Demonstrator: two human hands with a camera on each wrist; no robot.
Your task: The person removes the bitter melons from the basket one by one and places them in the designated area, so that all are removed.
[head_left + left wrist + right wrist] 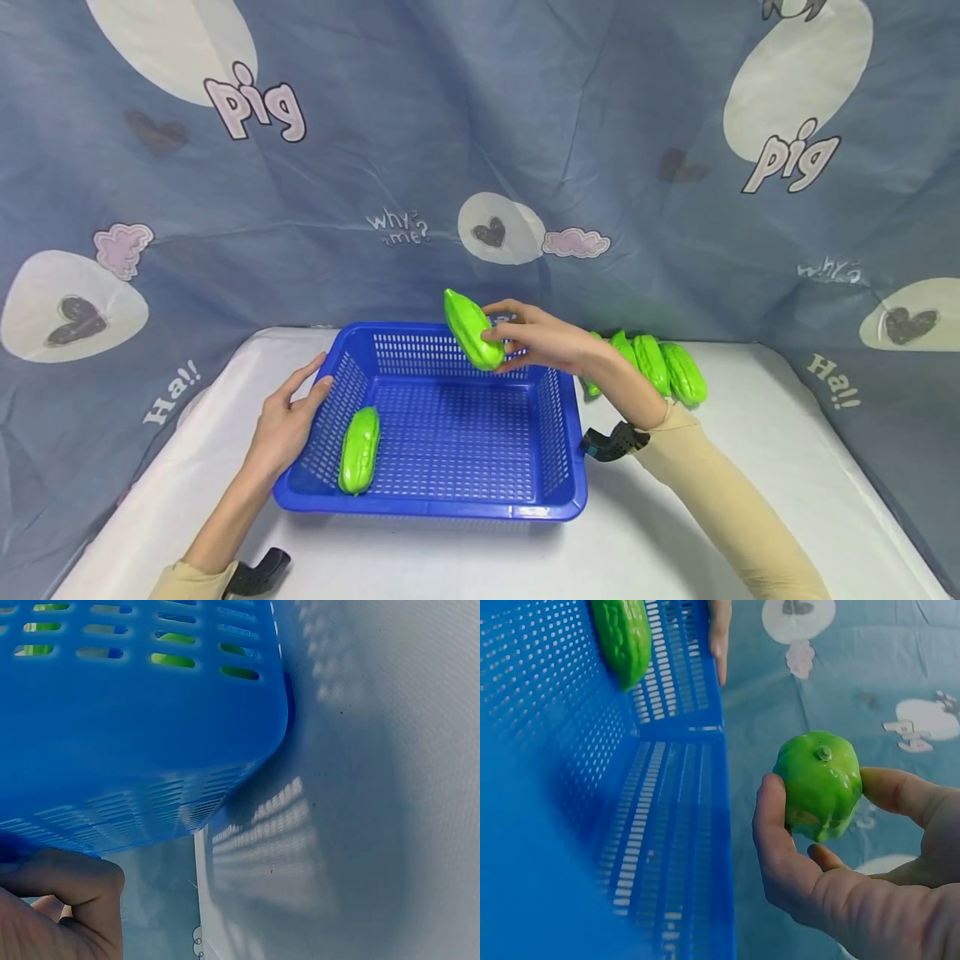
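Note:
My right hand (536,333) pinches a bright green bitter melon (472,331) between thumb and fingers, above the back rim of a blue plastic basket (457,510). In the right wrist view the held melon (821,780) is seen end-on, its stem stub facing the camera. A second bitter melon (359,451) lies inside the basket along its left wall. At the basket's left rim, my left hand (283,425) grips the edge. The left wrist view catches its bent fingers (67,877) at the rim, beside the slotted outer wall (135,735).
Several more green melons (684,373) lie in a row on the white tabletop (757,450) right of the basket, partly hidden behind my right forearm. A blue patterned cloth (420,150) hangs behind the table. Black wrist devices (617,442) sit on both wrists.

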